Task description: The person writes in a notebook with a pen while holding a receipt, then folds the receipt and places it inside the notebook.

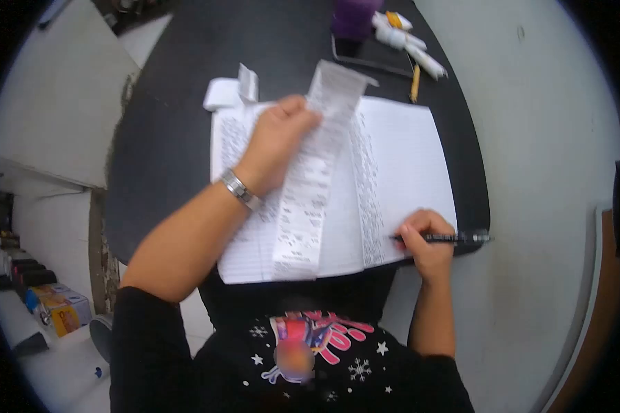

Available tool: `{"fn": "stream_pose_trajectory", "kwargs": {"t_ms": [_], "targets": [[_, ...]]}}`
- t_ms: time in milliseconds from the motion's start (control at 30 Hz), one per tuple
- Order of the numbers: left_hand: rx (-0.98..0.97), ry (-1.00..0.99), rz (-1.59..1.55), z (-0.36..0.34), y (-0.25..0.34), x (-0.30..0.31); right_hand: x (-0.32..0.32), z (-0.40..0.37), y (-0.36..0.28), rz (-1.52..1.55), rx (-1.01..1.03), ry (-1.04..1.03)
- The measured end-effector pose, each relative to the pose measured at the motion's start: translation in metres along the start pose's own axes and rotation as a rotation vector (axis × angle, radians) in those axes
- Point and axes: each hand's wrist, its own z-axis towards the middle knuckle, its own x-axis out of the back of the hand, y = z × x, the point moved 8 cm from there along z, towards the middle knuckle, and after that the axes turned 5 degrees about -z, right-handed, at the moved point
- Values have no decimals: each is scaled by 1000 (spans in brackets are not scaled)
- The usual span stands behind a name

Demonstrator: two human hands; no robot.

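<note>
A long printed receipt hangs from my left hand, pinched between thumb and fingers near its upper part. Its lower end reaches the front edge of an open notebook. Handwriting covers the notebook's left page and a column near the fold; most of the right page is blank ruled paper. Over the lower right corner of that page, my right hand grips a black pen, its tip pointing left toward the written column. The receipt hides part of the left page.
A curled white paper slip lies at the notebook's top left. Toward the back right of the black table are a dark flat device, a purple object, a white bundle and a yellow stick. A wall stands close on the right.
</note>
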Motion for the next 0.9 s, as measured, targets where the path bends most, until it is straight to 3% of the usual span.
{"fn": "stream_pose_trajectory", "kwargs": {"t_ms": [67, 100, 233, 900], "targets": [[13, 23, 9, -2, -14, -2, 4, -3, 18, 91, -22, 4], [-15, -10, -83, 5, 8, -12, 11, 9, -11, 62, -3, 13], [1, -26, -22, -2, 13, -7, 0, 6, -7, 203, -35, -11], [14, 9, -77, -1, 10, -6, -2, 6, -8, 203, -35, -57]]}}
